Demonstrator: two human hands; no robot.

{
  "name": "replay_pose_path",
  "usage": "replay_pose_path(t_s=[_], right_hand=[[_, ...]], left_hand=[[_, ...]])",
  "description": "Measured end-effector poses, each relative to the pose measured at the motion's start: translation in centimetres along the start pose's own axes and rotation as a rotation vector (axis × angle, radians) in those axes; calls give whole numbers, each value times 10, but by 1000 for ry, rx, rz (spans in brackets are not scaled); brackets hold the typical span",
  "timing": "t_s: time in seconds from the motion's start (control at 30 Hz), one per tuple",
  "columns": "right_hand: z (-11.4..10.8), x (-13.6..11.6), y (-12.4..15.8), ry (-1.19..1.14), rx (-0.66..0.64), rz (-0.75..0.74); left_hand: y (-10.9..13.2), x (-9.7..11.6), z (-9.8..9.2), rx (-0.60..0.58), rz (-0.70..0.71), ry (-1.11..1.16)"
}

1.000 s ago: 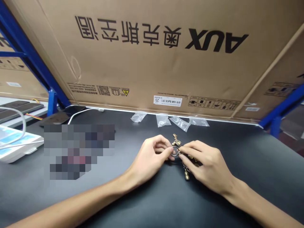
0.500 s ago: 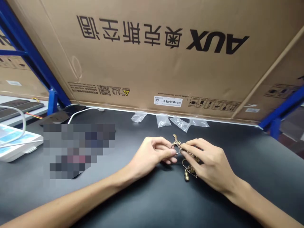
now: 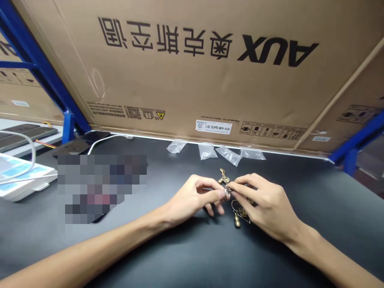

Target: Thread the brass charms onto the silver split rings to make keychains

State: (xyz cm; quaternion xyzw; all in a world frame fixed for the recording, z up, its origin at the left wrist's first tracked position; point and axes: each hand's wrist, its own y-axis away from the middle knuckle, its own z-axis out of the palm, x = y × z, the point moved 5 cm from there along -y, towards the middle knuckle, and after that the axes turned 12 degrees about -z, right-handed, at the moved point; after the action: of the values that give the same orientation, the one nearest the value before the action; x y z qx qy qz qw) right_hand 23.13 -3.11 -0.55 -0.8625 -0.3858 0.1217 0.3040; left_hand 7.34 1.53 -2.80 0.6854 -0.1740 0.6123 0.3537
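Between the fingertips of both hands is a small metal key ring (image 3: 227, 193). My left hand (image 3: 198, 197) pinches its left side between thumb and index finger, the other fingers curled below. The fingertips of my right hand (image 3: 264, 200) close on its right side. A small brass charm (image 3: 222, 173) lies just beyond the ring. Under and beside my right hand, a brass gourd-shaped charm (image 3: 237, 221) rests on the black table (image 3: 180, 252) by a wire ring and a round brass piece (image 3: 243, 212), partly covered by the fingers.
Several clear plastic bags (image 3: 207, 151) lie along the table's back edge. A large cardboard box (image 3: 168, 84) stands behind, between blue metal posts (image 3: 68, 124). At the left are a white box (image 3: 27, 176), a white cable (image 3: 99, 141) and dark flat devices (image 3: 75, 146). A pixelated patch covers something there.
The ring has turned more edge-on between my fingertips. My left hand has shifted slightly right, its lower fingers spread a little. The whole view has moved slightly.
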Motion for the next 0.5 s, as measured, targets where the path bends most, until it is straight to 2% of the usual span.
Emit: replay_pose_path(t_s=[0.33,0.5], right_hand=[[1,-2,4,13,-15,-72],[2,-2,6,7,-3,-27]], left_hand=[[1,-5,-2,31,-33,-40],[1,-8,-4,47,-59,-22]])
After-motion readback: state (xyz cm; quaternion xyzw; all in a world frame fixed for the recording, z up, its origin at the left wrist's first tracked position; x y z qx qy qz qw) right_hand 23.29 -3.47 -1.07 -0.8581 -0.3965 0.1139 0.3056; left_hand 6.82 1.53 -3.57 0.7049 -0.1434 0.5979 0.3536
